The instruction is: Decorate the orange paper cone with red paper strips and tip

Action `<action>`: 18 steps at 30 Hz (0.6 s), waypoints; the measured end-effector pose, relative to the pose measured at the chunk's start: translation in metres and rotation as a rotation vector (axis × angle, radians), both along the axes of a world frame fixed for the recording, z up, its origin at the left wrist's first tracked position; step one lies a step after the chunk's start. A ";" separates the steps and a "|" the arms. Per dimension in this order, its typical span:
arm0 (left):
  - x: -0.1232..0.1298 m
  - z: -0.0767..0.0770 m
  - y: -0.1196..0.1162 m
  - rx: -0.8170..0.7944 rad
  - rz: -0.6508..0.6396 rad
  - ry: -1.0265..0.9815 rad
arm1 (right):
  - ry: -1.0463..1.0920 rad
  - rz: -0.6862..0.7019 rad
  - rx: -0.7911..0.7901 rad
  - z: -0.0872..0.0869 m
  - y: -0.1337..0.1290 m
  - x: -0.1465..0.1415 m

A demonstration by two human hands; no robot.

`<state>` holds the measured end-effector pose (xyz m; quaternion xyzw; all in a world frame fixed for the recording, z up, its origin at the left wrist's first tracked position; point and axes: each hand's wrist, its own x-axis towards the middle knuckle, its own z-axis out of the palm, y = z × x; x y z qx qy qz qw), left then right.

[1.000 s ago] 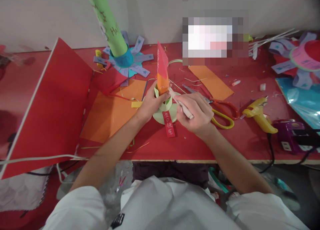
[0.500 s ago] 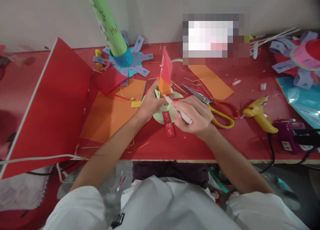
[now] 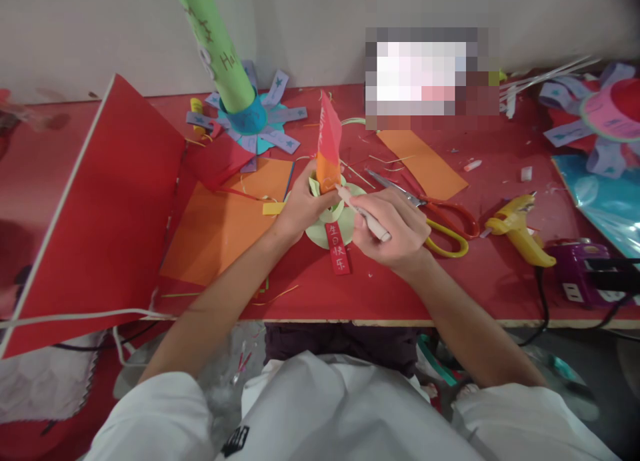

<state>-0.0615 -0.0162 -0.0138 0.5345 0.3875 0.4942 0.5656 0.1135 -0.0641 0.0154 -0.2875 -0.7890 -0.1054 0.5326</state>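
Observation:
My left hand point(image 3: 306, 197) is closed round the lower part of an orange and red paper cone point(image 3: 329, 147), with light writing on its side. In my right hand point(image 3: 393, 224) is a white marker point(image 3: 367, 219), its tip at the right edge of the cone's orange part. Beneath the cone lies a pale green paper base point(image 3: 320, 233), partly hidden by my hands. A red paper strip point(image 3: 339, 249) with white Chinese characters hangs from this base towards me.
Scissors point(image 3: 430, 214) and a yellow glue gun point(image 3: 520, 231) lie to the right, near a purple power socket point(image 3: 583, 274). Orange paper point(image 3: 215, 227) and a standing red board point(image 3: 107, 214) are on the left. Behind stands a green paper tube point(image 3: 220, 54).
My right hand has drawn the marker slightly to the right. The cone's top has tilted a little left; more of the green paper shows between my hands.

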 end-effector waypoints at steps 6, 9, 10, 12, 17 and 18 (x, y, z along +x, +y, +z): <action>-0.001 -0.002 0.000 0.053 0.016 0.044 | 0.048 -0.003 0.040 0.000 -0.001 0.003; -0.001 -0.001 0.000 0.100 0.023 0.107 | 0.101 0.006 0.098 0.002 -0.002 0.005; -0.002 0.000 0.000 0.112 0.024 0.126 | 0.118 -0.010 0.113 0.002 -0.002 0.006; -0.003 0.001 0.000 0.133 0.027 0.147 | 0.144 -0.076 0.112 0.001 -0.002 0.009; -0.008 0.006 0.000 0.188 0.045 0.150 | 0.159 -0.159 0.123 -0.011 0.003 0.023; -0.009 0.006 0.000 0.214 0.060 0.147 | 0.173 -0.140 0.130 -0.014 0.004 0.026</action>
